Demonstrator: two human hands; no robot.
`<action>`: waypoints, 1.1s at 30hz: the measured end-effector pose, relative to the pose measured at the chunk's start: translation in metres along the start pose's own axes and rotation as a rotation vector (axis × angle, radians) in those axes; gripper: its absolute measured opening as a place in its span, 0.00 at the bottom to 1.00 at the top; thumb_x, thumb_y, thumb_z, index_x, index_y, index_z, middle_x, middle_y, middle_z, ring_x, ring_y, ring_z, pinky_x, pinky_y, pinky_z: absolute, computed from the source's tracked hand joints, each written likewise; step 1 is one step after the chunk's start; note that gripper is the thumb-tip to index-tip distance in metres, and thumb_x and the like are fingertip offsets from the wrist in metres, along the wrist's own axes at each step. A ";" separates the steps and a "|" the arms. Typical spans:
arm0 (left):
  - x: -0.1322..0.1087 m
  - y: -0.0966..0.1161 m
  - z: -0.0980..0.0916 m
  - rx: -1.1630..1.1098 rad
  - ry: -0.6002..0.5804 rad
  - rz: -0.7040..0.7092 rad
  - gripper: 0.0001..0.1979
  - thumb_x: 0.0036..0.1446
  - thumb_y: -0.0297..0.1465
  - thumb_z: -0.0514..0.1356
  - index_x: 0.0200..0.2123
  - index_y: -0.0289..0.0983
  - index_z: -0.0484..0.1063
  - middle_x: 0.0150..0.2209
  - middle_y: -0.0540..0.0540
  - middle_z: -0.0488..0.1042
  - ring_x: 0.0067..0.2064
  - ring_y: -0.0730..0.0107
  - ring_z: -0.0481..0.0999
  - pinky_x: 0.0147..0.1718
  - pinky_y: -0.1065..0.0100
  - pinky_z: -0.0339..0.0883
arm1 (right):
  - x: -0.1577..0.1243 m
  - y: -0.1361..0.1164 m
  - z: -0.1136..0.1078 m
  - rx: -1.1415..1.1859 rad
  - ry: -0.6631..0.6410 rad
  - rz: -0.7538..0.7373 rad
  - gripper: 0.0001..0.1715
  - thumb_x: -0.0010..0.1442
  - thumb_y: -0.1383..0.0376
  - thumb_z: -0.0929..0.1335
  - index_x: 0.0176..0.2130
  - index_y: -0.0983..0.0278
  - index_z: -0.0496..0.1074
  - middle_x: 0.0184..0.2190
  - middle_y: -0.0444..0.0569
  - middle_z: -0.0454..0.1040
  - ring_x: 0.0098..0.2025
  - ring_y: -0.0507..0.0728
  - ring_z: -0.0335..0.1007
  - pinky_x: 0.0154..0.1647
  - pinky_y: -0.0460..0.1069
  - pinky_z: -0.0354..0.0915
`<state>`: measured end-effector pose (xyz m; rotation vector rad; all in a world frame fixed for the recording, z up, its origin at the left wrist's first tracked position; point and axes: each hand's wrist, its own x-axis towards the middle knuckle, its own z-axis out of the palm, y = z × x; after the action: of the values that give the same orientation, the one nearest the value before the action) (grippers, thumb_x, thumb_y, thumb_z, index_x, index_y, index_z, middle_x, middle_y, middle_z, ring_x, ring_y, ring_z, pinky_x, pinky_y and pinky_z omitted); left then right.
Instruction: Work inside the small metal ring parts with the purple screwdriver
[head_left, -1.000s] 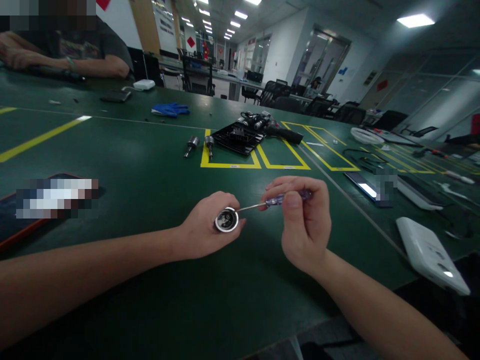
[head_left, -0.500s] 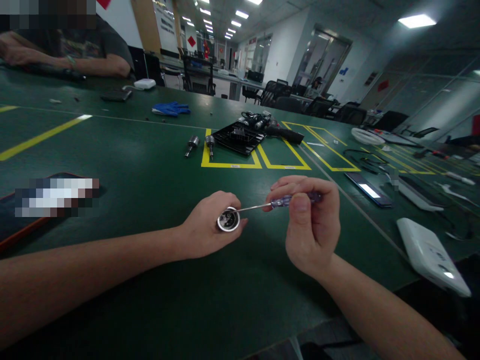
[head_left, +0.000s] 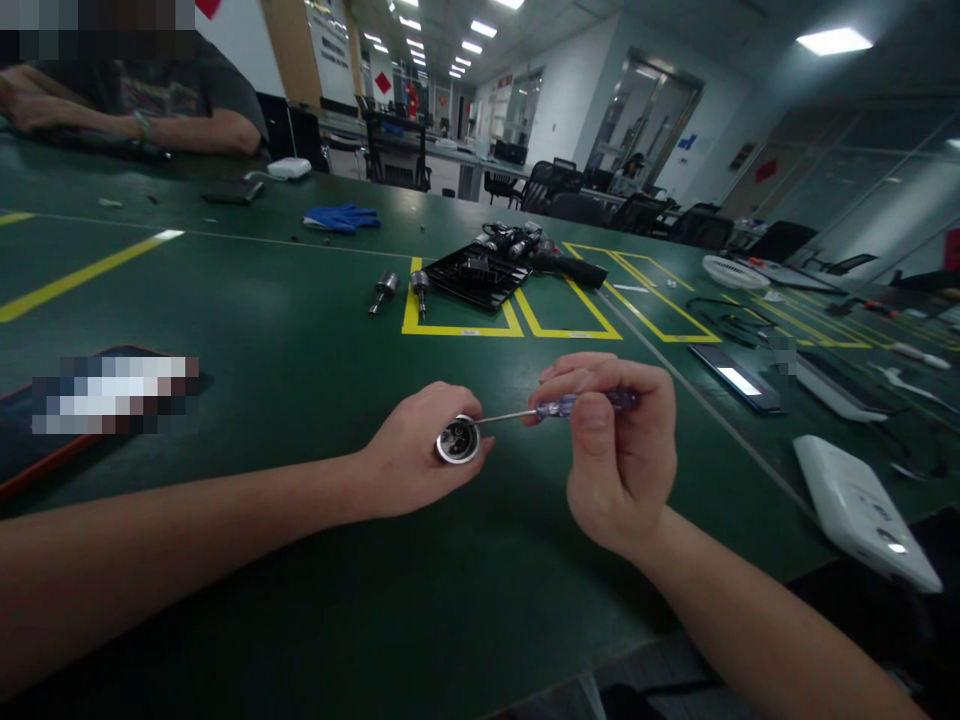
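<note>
My left hand [head_left: 416, 450] is wrapped round a small round metal part [head_left: 458, 441] with a bright silver rim. Its open end faces me, and dark inner pieces show inside it. Between the thumb and fingers of my right hand [head_left: 626, 440] is a screwdriver [head_left: 559, 408] with a clear purplish handle. The thin shaft points left, and its tip is at the upper right of the part's opening; whether it touches an inner piece I cannot tell. The left hand's grip hides the sides of the metal part.
Beyond my hands lie two metal fittings [head_left: 384, 291] and a black tray [head_left: 480, 280] with dark tool parts. A blue glove [head_left: 342, 218] lies farther back. Phones lie left and right [head_left: 736, 379], with a white device [head_left: 866, 510] near the right edge. A person sits far left.
The screwdriver and my right hand have shifted very slightly left. The metal part in my left hand has tilted a little, its inner pieces now showing differently.
</note>
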<state>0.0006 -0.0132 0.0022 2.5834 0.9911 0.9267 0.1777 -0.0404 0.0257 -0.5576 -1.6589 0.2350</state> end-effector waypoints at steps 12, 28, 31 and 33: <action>-0.001 0.005 -0.001 -0.075 0.027 -0.054 0.06 0.53 0.32 0.55 0.28 0.36 0.61 0.28 0.50 0.67 0.30 0.73 0.66 0.28 0.70 0.61 | 0.002 0.004 0.005 0.180 0.033 0.279 0.03 0.63 0.66 0.58 0.37 0.62 0.60 0.27 0.43 0.69 0.33 0.50 0.69 0.32 0.48 0.68; 0.000 0.001 0.000 -0.009 -0.007 -0.014 0.07 0.54 0.34 0.54 0.29 0.35 0.62 0.28 0.49 0.67 0.29 0.72 0.66 0.28 0.70 0.61 | -0.001 0.002 0.002 0.069 -0.014 0.115 0.04 0.62 0.67 0.59 0.39 0.61 0.60 0.28 0.45 0.70 0.37 0.53 0.69 0.37 0.53 0.68; 0.000 0.003 -0.001 -0.046 0.003 -0.015 0.07 0.53 0.33 0.54 0.27 0.36 0.62 0.27 0.50 0.67 0.29 0.72 0.66 0.28 0.70 0.61 | 0.001 0.005 0.005 0.201 0.024 0.237 0.03 0.63 0.67 0.58 0.38 0.62 0.60 0.28 0.43 0.69 0.33 0.51 0.69 0.32 0.49 0.68; 0.001 0.003 -0.002 -0.068 0.010 -0.004 0.07 0.53 0.33 0.55 0.27 0.36 0.62 0.28 0.50 0.67 0.29 0.72 0.66 0.28 0.70 0.61 | 0.003 0.007 0.006 0.253 0.041 0.293 0.03 0.63 0.66 0.58 0.37 0.62 0.60 0.26 0.42 0.69 0.31 0.50 0.69 0.30 0.47 0.68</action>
<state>0.0015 -0.0155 0.0053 2.5226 0.9500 0.9557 0.1730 -0.0317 0.0235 -0.6067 -1.4761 0.6338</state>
